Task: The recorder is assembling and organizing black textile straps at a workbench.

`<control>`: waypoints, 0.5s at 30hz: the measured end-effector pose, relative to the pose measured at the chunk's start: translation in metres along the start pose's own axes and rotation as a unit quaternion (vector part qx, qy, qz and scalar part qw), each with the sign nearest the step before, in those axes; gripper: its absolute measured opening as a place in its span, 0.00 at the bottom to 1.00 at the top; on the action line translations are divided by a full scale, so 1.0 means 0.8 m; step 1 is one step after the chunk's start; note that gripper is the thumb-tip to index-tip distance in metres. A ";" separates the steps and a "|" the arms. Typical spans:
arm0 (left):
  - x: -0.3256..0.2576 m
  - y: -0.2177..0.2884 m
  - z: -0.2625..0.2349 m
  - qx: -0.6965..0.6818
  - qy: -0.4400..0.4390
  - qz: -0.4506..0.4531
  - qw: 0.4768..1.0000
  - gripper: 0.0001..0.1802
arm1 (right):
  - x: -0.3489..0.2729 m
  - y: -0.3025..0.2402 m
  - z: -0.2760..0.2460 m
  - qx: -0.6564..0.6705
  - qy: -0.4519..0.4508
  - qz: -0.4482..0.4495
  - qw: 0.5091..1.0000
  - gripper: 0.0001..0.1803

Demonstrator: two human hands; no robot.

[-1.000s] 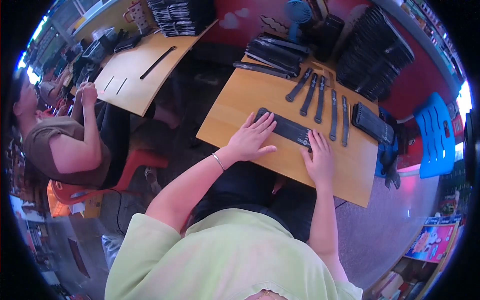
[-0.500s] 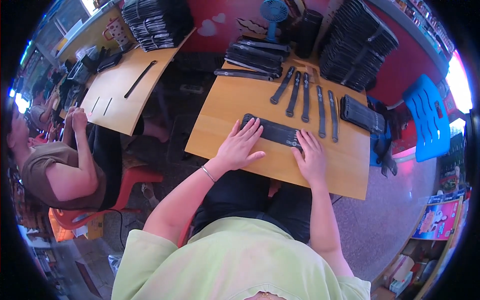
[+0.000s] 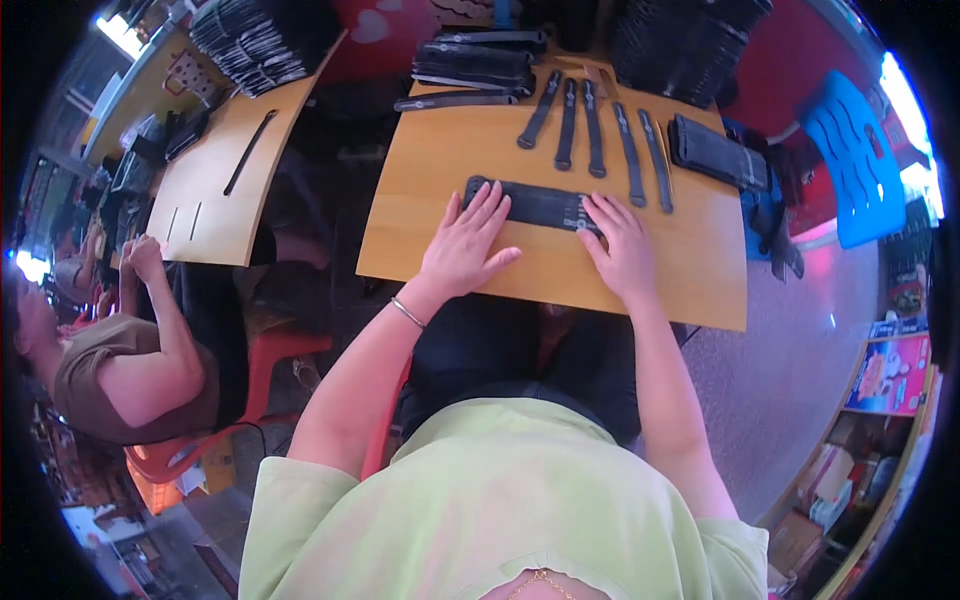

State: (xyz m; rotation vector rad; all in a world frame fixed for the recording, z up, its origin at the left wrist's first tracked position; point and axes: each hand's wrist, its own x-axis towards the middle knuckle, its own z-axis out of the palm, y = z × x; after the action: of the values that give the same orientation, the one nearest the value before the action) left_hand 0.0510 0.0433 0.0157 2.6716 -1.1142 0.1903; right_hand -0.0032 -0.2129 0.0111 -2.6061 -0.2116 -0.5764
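A flat black panel [image 3: 540, 204], apparently straps lying side by side, rests on the wooden table in front of me. My left hand [image 3: 465, 240] lies over its left end, palm down, fingers stretched out and thumb spread. At the opposite end my right hand [image 3: 618, 245] rests its fingertips on the panel's edge, fingers extended, next to small pale marks or fittings. Neither hand grips anything. Just beyond, several loose black straps [image 3: 592, 130] with rounded ends are laid out in a fanned row. A folded black bundle [image 3: 718, 152] sits right of them.
Black strap bundles [image 3: 475, 65] are piled at the table's back left, and a taller black stack [image 3: 685, 45] stands back right. A blue chair [image 3: 855, 160] is beyond the right edge. On the left, a seated person [image 3: 150, 370] works by another table [image 3: 225, 215].
The view has tilted, so the table and its things appear higher in the picture. My hands keep nearly the same place on the black panel.
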 end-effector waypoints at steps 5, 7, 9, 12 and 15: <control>0.004 0.001 -0.002 0.002 0.011 0.007 1.000 0.39 | 0.000 0.002 -0.006 -0.019 -0.007 -0.002 1.000 0.23; -0.001 0.003 0.001 0.005 0.010 0.006 1.000 0.39 | -0.004 0.001 -0.002 -0.020 -0.009 0.000 1.000 0.23; -0.004 0.003 0.003 0.007 0.011 0.001 1.000 0.39 | -0.007 0.000 -0.002 -0.021 -0.012 -0.001 1.000 0.23; -0.004 0.003 0.001 0.006 0.004 -0.003 1.000 0.39 | -0.007 -0.001 -0.002 -0.024 -0.016 0.004 1.000 0.23; -0.003 0.005 0.001 0.006 0.003 -0.005 1.000 0.39 | -0.008 0.001 -0.001 -0.012 -0.010 -0.002 1.000 0.24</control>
State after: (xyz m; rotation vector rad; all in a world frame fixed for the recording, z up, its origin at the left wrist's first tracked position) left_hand 0.0466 0.0424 0.0154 2.6841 -1.1017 0.2043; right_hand -0.0093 -0.2140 0.0084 -2.6366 -0.2177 -0.5566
